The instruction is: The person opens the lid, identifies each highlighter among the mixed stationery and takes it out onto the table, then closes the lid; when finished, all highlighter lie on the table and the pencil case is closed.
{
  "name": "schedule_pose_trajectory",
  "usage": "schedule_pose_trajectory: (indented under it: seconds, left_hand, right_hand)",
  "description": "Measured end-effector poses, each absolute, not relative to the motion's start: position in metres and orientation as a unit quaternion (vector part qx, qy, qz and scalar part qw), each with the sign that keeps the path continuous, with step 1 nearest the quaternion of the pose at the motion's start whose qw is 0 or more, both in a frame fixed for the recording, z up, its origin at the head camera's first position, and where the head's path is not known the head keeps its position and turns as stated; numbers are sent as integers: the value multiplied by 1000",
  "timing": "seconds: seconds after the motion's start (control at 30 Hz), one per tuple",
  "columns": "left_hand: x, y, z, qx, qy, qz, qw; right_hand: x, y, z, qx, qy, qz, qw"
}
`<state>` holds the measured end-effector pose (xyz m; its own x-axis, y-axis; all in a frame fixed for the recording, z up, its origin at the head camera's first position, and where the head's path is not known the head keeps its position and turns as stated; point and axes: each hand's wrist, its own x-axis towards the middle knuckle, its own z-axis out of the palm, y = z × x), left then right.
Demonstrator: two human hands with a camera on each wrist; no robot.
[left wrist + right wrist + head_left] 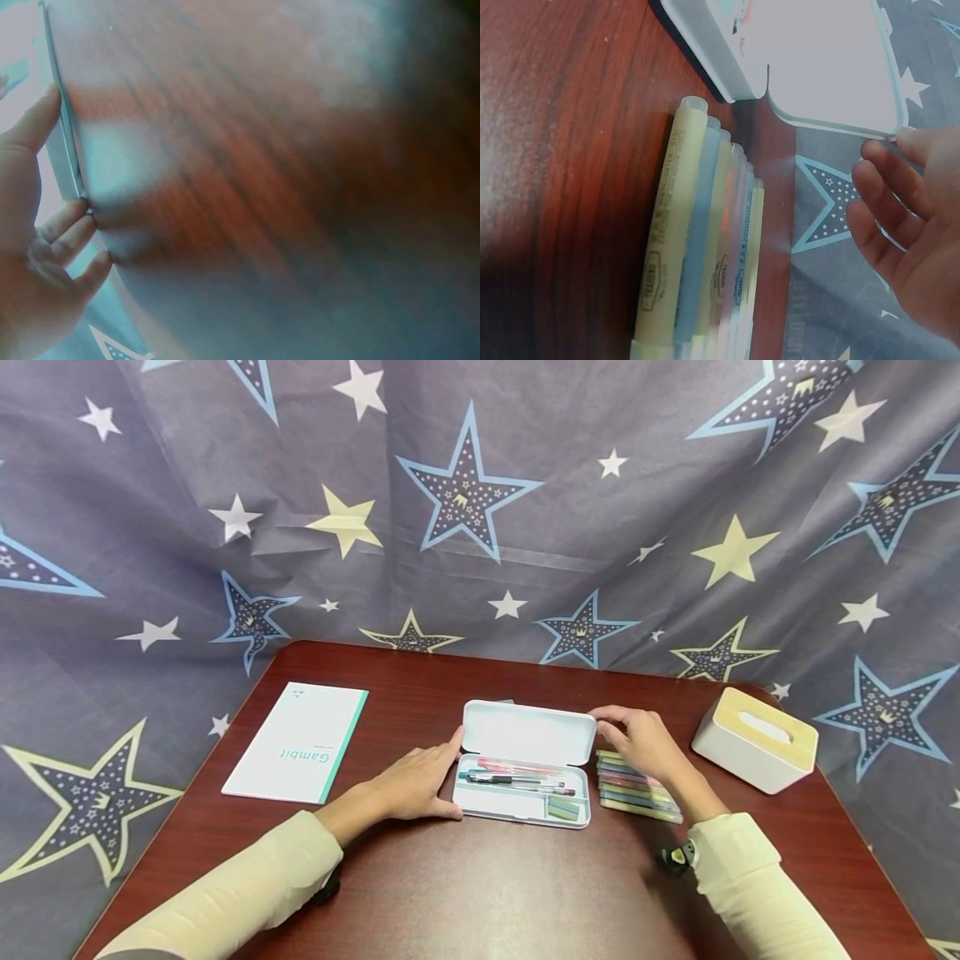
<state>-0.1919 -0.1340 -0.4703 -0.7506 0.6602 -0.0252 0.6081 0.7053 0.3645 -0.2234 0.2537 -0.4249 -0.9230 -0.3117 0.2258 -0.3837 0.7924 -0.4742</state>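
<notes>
A white pencil case (495, 800) stands opened on the table, its lid (528, 732) raised at the back. Several pens (517, 779) lie in its long compartment, and a small green-blue block (562, 808) sits in the right front one. My left hand (411, 783) rests against the case's left side, fingers extended and thumb at the near corner. With thumb and index finger, my right hand (641, 739) pinches the lid's right corner, seen closely in the right wrist view. Below that hand, a row of highlighters (671, 217) lies right beside the case.
A white notepad (288, 747) with a green edge lies on the left of the table (480, 885). At the right stands a tissue box (738, 747) with a wooden top. Behind the table hangs a grey curtain (300, 468) printed with stars.
</notes>
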Motion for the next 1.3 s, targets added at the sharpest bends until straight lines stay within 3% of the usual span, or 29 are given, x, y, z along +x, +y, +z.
schedule_pose_trajectory:
  seconds: [0.7, 1.13, 1.3]
  left_hand:
    - [-192, -134, -473, 341, 920, 184, 67]
    - [-193, -134, -471, 352, 917, 179, 62]
    - [-194, -133, -468, 358, 914, 173, 82]
  right_hand:
    - [-199, 257, -424, 228, -929, 271, 106]
    - [-168, 265, -431, 365, -898, 247, 19]
    - [-159, 259, -438, 370, -909, 189, 13]
